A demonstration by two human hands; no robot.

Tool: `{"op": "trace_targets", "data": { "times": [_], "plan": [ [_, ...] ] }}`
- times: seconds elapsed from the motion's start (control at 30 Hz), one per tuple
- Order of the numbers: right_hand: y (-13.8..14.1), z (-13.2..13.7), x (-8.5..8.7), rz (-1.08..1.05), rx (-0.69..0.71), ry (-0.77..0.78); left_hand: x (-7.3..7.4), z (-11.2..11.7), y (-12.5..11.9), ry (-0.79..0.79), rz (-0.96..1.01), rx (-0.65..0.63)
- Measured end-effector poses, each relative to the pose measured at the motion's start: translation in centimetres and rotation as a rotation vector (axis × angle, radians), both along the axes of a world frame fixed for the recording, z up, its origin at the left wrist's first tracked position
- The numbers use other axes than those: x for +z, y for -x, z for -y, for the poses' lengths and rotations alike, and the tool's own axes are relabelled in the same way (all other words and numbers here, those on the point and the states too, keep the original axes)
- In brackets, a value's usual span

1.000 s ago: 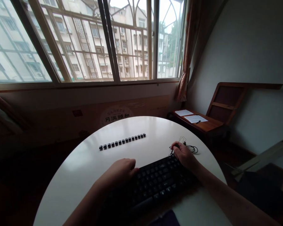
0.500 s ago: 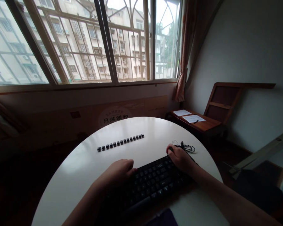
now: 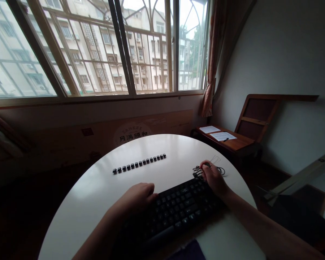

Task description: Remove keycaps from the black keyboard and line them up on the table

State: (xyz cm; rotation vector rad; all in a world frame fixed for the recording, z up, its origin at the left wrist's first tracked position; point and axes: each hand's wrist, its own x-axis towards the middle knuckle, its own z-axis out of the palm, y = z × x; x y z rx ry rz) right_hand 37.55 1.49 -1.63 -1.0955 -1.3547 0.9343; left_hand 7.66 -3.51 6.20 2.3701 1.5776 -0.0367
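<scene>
A black keyboard [image 3: 178, 204] lies slanted on the white round table [image 3: 97, 202]. My left hand [image 3: 142, 193] is closed over its far left edge, with the thumb against the keys. Above the keyboard's far right corner, my right hand [image 3: 212, 175] is closed around the dark handle of a wire keycap puller [image 3: 216, 159]. Its thin wire loops point up and away from the keys. Behind that hand, a coiled black cable [image 3: 221, 170] is partly hidden. Beyond my left hand, several black keycaps [image 3: 140, 163] stand in a slanted row.
A dark purple cloth [image 3: 191, 251] lies at the table's near edge. To the right, a wooden chair [image 3: 243, 144] bears papers [image 3: 223, 136] and a pen. A barred window [image 3: 146, 54] and a curtain [image 3: 209, 90] are beyond the table.
My right hand has moved right and turned, so the puller's wires now point up and to the right. My left hand and the keyboard have stayed in place.
</scene>
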Motion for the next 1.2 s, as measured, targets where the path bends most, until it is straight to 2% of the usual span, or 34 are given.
{"op": "trace_targets", "data": {
  "times": [0.1, 0.2, 0.33, 0.47, 0.53, 0.7, 0.93, 1.03, 1.13, 1.2],
  "plan": [
    [0.1, 0.8, 0.4, 0.124, -0.037, -0.122, 0.1, 0.1, -0.1, 0.000, 0.000, 0.001],
    [0.3, 2.4, 1.2, 0.318, -0.002, -0.291, 0.3, 0.3, -0.4, -0.041, 0.005, -0.011],
    [1.4, 5.0, 2.1, 0.390, 0.178, -0.462, 1.2, 1.3, -1.4, -0.119, 0.043, -0.040],
    [2.8, 6.7, 2.3, 0.492, 0.380, -0.780, 2.1, 2.5, -2.8, -0.147, 0.110, -0.115],
    [3.2, 7.1, 2.2, 0.516, 0.442, -0.887, 2.3, 2.9, -3.4, -0.128, 0.139, -0.160],
    [3.3, 7.3, 1.9, 0.548, 0.469, -0.865, 2.0, 3.1, -4.2, -0.095, 0.184, -0.227],
    [3.4, 7.5, 2.6, 0.533, 0.410, -0.911, 2.2, 3.1, -4.2, -0.050, 0.218, -0.210],
    [3.3, 7.3, 2.6, 0.499, 0.333, -0.898, 2.0, 2.9, -3.7, -0.024, 0.259, -0.221],
    [2.9, 6.9, 2.3, 0.444, 0.198, -0.844, 1.9, 2.6, -3.0, -0.028, 0.321, -0.230],
    [2.7, 6.7, 2.2, 0.437, 0.173, -0.817, 2.1, 2.6, -2.8, -0.034, 0.348, -0.231]
  ]
}}
